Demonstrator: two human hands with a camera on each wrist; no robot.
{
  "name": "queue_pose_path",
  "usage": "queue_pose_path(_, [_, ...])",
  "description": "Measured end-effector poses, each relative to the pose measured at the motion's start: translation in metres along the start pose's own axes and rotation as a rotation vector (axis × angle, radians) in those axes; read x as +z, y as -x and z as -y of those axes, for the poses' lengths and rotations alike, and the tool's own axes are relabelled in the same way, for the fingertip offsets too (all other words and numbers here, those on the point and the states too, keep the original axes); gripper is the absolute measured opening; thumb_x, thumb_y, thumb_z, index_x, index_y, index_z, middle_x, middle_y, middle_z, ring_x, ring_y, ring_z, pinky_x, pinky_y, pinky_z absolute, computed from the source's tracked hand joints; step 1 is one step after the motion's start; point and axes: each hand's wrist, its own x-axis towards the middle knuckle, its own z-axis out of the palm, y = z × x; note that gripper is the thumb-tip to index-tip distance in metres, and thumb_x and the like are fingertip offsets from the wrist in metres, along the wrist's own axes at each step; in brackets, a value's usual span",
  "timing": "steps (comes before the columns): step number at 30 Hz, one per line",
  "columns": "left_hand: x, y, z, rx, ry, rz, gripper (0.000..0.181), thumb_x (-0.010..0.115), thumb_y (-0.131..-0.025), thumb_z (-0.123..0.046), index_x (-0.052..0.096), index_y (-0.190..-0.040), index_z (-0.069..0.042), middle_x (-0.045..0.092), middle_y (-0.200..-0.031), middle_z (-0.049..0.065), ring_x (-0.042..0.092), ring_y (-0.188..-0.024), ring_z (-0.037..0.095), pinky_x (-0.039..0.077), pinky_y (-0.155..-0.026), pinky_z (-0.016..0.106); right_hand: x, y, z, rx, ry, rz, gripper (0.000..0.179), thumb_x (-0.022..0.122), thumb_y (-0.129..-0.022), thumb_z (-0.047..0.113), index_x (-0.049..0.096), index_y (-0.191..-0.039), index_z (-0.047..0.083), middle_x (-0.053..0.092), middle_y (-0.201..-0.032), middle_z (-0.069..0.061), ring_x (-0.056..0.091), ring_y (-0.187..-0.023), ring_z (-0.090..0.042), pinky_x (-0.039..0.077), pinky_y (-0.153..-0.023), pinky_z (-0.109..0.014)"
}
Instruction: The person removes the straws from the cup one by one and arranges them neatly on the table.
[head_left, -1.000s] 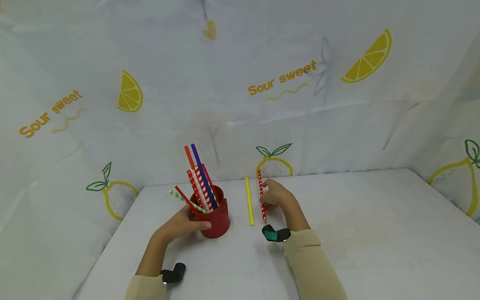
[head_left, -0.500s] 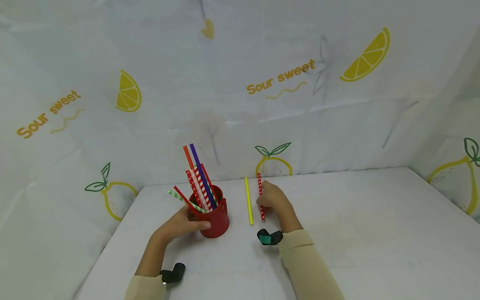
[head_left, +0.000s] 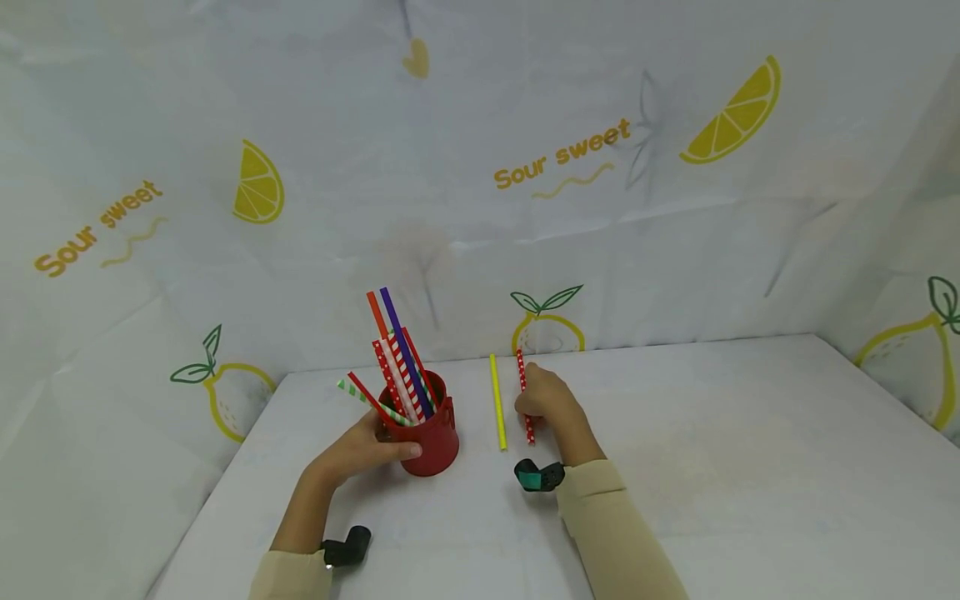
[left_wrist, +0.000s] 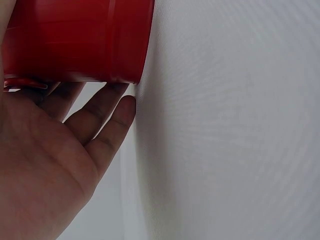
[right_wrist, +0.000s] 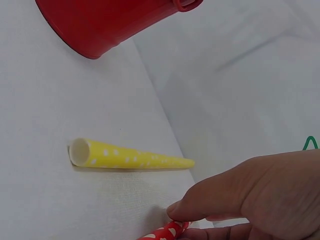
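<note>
My left hand (head_left: 363,450) holds a small red metal bucket (head_left: 435,450) upright on the table, thumb on its near side. Fingers (left_wrist: 107,107) lie against its wall in the left wrist view. Paper straws (head_left: 405,375) in several colours and patterns stand in the bucket, leaning left. To the right, my right hand (head_left: 551,404) pinches a red straw with white dots (right_wrist: 167,232) between thumb and finger. That straw lies at the table surface, its middle hidden by the fingers. A yellow straw with white dots (right_wrist: 132,157) lies between bucket and right hand, touched by neither.
The white table (head_left: 735,433) runs back to a white cloth backdrop (head_left: 450,167) printed with lemons and lettering. Its far edge is just beyond the straws. Wrist cameras are strapped to both wrists, and the right one (head_left: 538,476) is near the red straw's close end.
My right hand has shifted slightly left and closed its fingertips on the red dotted straw, which has slid and turned a little. My left hand and the bucket stay in place.
</note>
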Motion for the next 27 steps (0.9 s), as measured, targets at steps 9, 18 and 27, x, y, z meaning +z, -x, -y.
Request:
queue_pose_path(9, [0.000, 0.000, 0.000, 0.018, -0.006, 0.015, 0.084, 0.084, -0.080, -0.034, 0.041, -0.146, -0.006, 0.057, -0.133, 0.012, 0.054, -0.121, 0.033, 0.056, -0.086, 0.046, 0.000, 0.001, -0.001, -0.003, -0.007, -0.004, 0.053, 0.071, -0.087, 0.006, 0.046, -0.133, -0.003, 0.059, -0.086, -0.017, 0.062, -0.056, -0.022, 0.053, -0.050, -0.027])
queue_pose_path(18, [0.001, 0.000, 0.000, 0.001, -0.015, -0.007, 0.085, 0.086, -0.078, -0.036, 0.043, -0.146, -0.007, 0.058, -0.131, 0.011, 0.054, -0.119, 0.033, 0.057, -0.084, 0.045, -0.012, 0.014, 0.007, -0.066, 0.019, -0.070, 0.059, 0.067, -0.091, 0.010, 0.043, -0.143, -0.003, 0.061, -0.074, -0.014, 0.053, -0.047, -0.017, 0.042, -0.043, -0.024])
queue_pose_path(27, [0.000, 0.000, 0.000, 0.015, -0.016, 0.006, 0.085, 0.085, -0.079, -0.035, 0.041, -0.146, -0.006, 0.058, -0.132, 0.011, 0.054, -0.119, 0.033, 0.056, -0.086, 0.045, -0.025, 0.034, 0.031, -0.257, 0.009, -0.209, 0.039, 0.064, -0.092, 0.014, 0.061, -0.130, 0.003, 0.066, -0.114, -0.014, 0.061, -0.071, -0.022, 0.052, -0.062, -0.033])
